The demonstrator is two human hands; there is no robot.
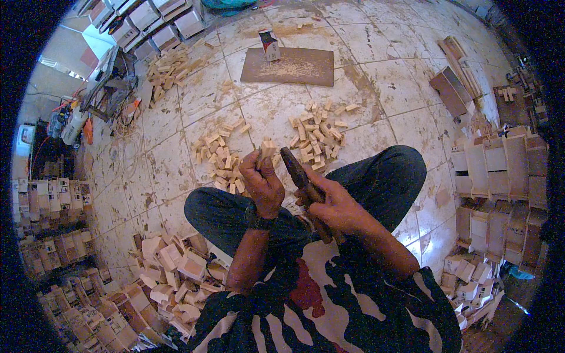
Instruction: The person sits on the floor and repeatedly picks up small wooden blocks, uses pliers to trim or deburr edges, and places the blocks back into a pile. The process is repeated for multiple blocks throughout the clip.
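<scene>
1. Here we are on the tiled floor (406, 103), the person cross-legged, both hands busy in the space above the lap.
2. Left hand (263, 183) first: fingers curled in, thumb and fingertips pinching a small pale wooden block (268, 145). It pokes up from the top of the grip, and whether it is one piece or several pressed together, I can't tell.
3. Over to the right hand (334, 206): fingers wrapped firmly round the handles of a dark plier-like tool (296, 170), its head pointing up and away from the body.
4. And look how close they are! The tool's head sits just beside the block, apparently with a slim gap between; whether its jaws are parted is too small to tell.
5. So the step in hand, by my reading, is working this one block with the tool, piece held on the left, tool on the right.
6. The next move calls for a steady left pinch, fingertips kept clear, and the tool's head lined up squarely before any force goes on.
7. Beyond the hands lie two loose heaps of similar pieces, the left heap (220, 152) and the right heap (318, 134), with a brown board (253, 73) farther out.
</scene>
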